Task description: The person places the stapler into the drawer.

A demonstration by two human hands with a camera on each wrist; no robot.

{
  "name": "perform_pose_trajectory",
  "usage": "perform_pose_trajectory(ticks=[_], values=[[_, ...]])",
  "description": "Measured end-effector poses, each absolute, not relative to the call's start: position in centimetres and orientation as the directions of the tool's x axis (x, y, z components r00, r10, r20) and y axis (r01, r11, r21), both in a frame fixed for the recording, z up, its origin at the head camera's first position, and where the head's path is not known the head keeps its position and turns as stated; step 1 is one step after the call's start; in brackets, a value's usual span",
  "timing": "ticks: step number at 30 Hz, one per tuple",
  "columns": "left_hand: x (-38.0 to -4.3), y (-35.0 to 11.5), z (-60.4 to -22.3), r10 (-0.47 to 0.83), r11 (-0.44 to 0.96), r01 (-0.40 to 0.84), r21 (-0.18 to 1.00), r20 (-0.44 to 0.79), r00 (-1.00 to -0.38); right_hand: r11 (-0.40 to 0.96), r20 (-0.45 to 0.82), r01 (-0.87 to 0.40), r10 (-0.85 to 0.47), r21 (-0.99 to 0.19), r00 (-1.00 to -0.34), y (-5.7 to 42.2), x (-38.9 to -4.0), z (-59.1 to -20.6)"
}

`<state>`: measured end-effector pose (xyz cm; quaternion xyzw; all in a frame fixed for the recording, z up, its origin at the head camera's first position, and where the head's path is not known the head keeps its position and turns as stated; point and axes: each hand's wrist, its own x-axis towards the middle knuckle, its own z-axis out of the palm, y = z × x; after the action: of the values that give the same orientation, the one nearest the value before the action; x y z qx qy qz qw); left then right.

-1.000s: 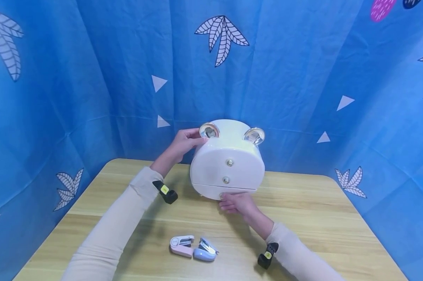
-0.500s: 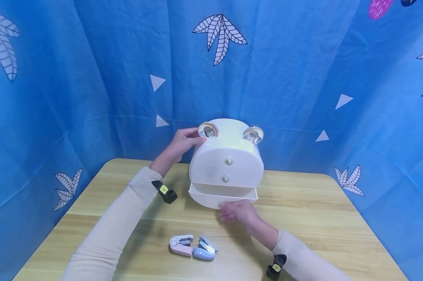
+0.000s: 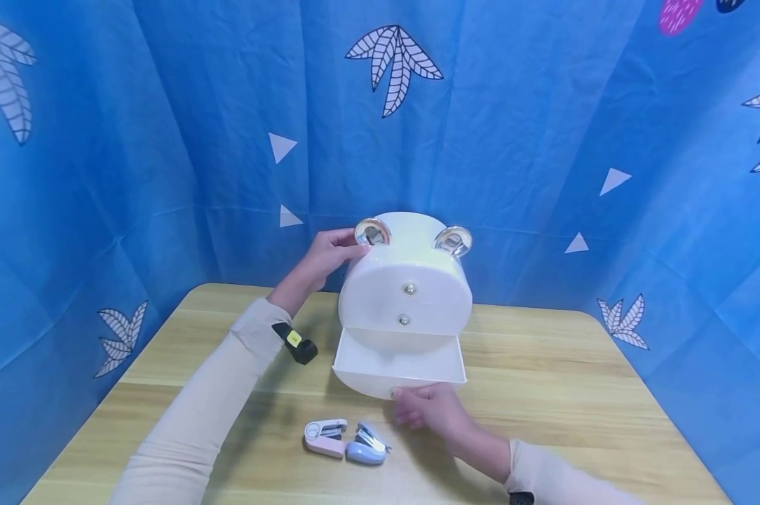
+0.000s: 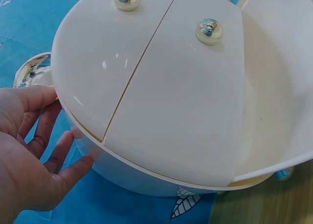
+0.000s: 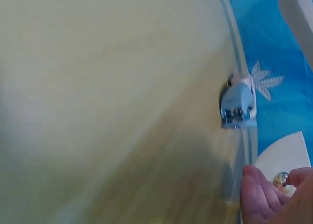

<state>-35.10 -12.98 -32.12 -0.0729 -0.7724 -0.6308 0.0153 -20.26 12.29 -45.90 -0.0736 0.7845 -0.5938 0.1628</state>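
A white rounded drawer box [image 3: 411, 263] with two shiny ears and small round knobs stands at the table's back. Its bottom drawer [image 3: 395, 354] is pulled out, and its visible inside is bare. My left hand [image 3: 329, 256] holds the box at its upper left, beside the ear; in the left wrist view the thumb [image 4: 39, 96] lies at the front edge with fingers against the side. At the drawer's front, my right hand [image 3: 433, 410] pinches the round knob [image 5: 281, 180]. A pink-and-white stapler [image 3: 324, 438] and a blue stapler [image 3: 367, 447] lie nearer, side by side.
The wooden table [image 3: 575, 379] extends to both sides of the box. A blue curtain [image 3: 512, 140] with leaf and triangle prints hangs right behind it. The staplers sit a short way in front of the pulled-out drawer.
The bottom drawer, nearly closed a second ago, has slid out toward me with my right hand on its knob. My left hand has stayed at the box's upper left.
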Motion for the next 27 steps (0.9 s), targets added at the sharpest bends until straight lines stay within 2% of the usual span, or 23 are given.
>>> perform_pose_trajectory(ticks=[12,17,19,22,25,27], values=[[-35.1,-13.0,-32.0,0.09,0.191,0.128,0.973,0.112,-0.99,0.242,-0.169,0.089,-0.334,-0.966,-0.927,12.4,-18.1,-46.0],[-35.2,-13.0,-32.1,0.094,0.194,0.138,0.971,0.122,-0.988,0.28,-0.145,0.034,-0.384,-0.959,-0.912,12.8,-18.2,-45.9],[-35.2,-13.0,-32.1,0.095,0.194,0.138,0.971,0.122,-0.988,0.348,-0.117,-0.047,-0.436,-0.936,-0.892,13.1,-18.3,-45.6],[-35.1,-13.0,-32.1,0.095,0.194,0.136,0.971,0.12,-0.988,0.478,-0.048,-0.26,-0.541,-0.839,-0.84,13.2,-18.4,-44.8],[-35.1,-13.0,-32.0,0.094,0.194,0.134,0.972,0.117,-0.989,0.574,0.039,-0.496,-0.628,-0.652,-0.777,12.8,-18.3,-43.9],[-35.1,-13.0,-32.0,0.094,0.194,0.135,0.972,0.119,-0.988,0.607,0.082,-0.602,-0.665,-0.518,-0.742,12.3,-18.1,-43.3]])
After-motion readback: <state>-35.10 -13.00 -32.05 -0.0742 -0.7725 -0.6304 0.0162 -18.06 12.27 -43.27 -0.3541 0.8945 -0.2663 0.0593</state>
